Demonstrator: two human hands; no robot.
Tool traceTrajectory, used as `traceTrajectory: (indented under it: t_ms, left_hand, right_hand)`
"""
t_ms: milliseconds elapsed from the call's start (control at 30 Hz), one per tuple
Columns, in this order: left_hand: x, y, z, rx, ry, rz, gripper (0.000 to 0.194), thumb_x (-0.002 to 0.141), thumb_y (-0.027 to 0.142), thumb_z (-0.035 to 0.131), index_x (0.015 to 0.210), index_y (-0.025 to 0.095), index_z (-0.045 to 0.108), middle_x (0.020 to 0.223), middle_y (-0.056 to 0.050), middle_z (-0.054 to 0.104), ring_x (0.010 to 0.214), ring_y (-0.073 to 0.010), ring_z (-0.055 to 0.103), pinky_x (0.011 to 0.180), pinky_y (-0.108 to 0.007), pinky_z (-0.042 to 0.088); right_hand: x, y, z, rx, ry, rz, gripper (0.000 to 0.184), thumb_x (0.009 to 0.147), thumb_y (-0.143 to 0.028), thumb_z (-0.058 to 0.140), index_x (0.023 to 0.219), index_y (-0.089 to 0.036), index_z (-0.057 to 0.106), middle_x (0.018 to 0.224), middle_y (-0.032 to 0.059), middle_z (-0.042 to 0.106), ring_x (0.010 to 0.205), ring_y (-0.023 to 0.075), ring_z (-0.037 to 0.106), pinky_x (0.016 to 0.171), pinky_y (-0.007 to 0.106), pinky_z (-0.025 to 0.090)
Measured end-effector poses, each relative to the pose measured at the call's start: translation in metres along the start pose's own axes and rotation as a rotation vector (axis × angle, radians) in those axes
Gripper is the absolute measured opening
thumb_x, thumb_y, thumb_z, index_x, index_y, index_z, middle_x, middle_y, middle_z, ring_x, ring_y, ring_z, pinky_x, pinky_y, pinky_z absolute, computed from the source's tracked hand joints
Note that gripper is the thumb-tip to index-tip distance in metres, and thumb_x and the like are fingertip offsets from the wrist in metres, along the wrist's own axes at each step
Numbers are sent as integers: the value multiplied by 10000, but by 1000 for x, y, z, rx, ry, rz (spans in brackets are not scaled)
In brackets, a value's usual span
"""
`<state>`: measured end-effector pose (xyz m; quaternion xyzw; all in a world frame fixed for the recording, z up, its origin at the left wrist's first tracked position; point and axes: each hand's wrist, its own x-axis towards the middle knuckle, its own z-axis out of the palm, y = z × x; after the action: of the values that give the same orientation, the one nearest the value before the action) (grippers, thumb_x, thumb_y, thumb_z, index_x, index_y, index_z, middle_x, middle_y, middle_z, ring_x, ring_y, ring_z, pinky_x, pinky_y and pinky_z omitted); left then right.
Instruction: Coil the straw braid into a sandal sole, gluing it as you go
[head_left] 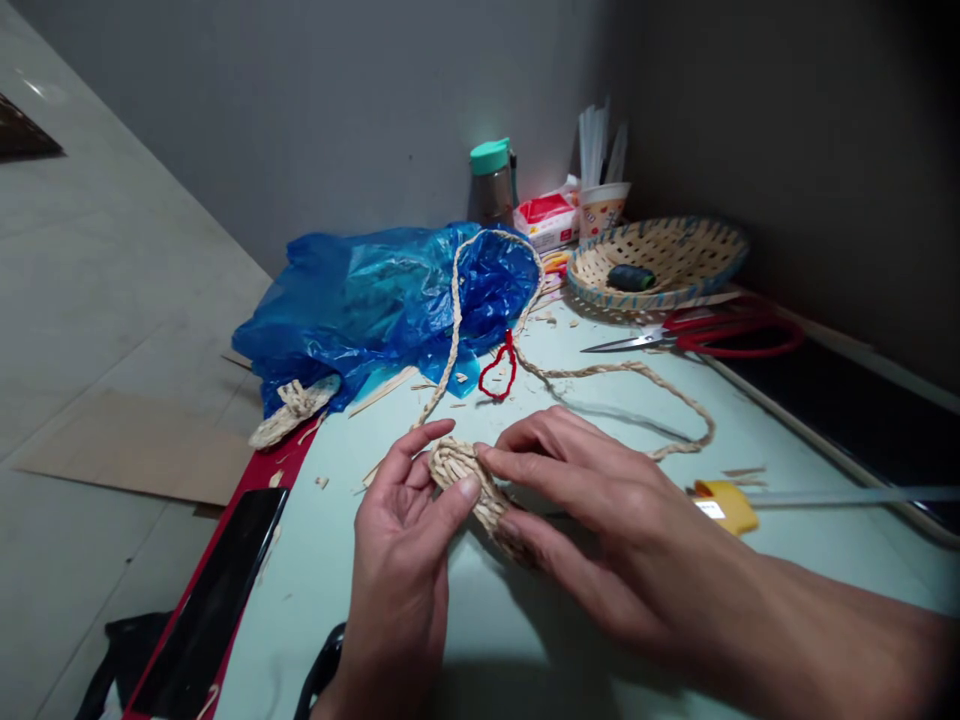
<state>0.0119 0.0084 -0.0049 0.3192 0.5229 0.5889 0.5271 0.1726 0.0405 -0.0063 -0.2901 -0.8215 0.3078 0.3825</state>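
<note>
**Firm pinch, even coils**

The woven straw piece (466, 468) is between both hands, over the pale table (300, 570). The left hand (401, 540) pinches it with the thumb on top; the right hand (615, 510) grips its other side between thumb and fingers. Steady, light pressure should keep the rows snug without crushing them. The looped cord (456, 310) looks best kept slack and untwisted, apart from the scissors (637, 342).
</note>
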Motion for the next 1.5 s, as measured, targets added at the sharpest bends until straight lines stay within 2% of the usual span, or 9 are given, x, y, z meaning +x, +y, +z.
traceTrajectory:
  t_ms: [133,433,600,767,933,1033,1167,1333,1500]
  left_hand:
    - [0,-1,-1,-3,-21,-2,443,798,181,778,1210,238,624,907,-2,716,777,-88,626,756,-194,491]
    - [1,-3,-2,-7,-35,-1,432,788,171,783,1186,260,640,879,9,711,798,-94,636,780,-199,496]
    - [0,-2,0,15,-29,18,426,775,194,797,1173,249,656,852,11,708,778,-90,636,722,-165,487]
    - [0,-4,1,9,-18,43,439,768,194,807,1171,272,651,846,20,707,759,-78,635,710,-147,485]
    - [2,-7,1,-3,13,102,338,738,194,833,1055,251,733,785,23,716,768,-85,666,727,-137,502]
    - [2,-7,0,-15,29,101,345,723,211,847,1056,252,766,831,12,745,805,-99,686,740,-137,518]
    - [3,-6,-1,-26,36,59,326,729,246,843,1049,250,779,912,-10,782,809,-108,702,762,-152,542]
    - [3,-4,1,-33,74,40,272,696,255,863,959,224,802,847,-5,776,789,-112,706,763,-151,546]
    - [1,-1,4,-20,104,30,229,670,228,872,887,207,805,767,-6,771,710,-109,694,690,-147,539]
  right_hand:
    - [1,0,-1,-17,1,2,104,930,-71,545,906,-153,604,958,66,581,907,187,499,782,326,444]
    - [2,2,-1,-29,18,-78,217,945,-33,428,891,-112,622,933,94,580,880,186,488,744,315,445]
    - [1,0,2,-88,48,-84,122,917,-57,529,948,-88,643,952,113,597,904,224,492,778,364,462]
    - [-2,2,7,-272,65,-138,281,900,-149,616,1144,-11,631,994,162,623,894,284,497,755,449,474]
    - [-4,4,10,-467,142,-232,274,914,-151,595,1154,-26,640,945,153,660,825,287,496,697,459,449]
    - [-3,-1,4,-408,108,-210,262,945,-140,532,1157,-34,644,971,159,650,863,281,499,749,464,465]
    - [0,-10,-6,-272,54,-133,196,955,-99,481,984,-82,674,918,122,621,851,236,505,777,412,480]
    - [1,-13,-11,-204,15,-99,186,942,-66,487,908,-103,666,899,104,623,836,211,516,755,370,483]
    - [-2,-9,-9,-142,27,-114,204,939,-97,469,937,-103,673,896,107,636,825,225,516,739,398,463]
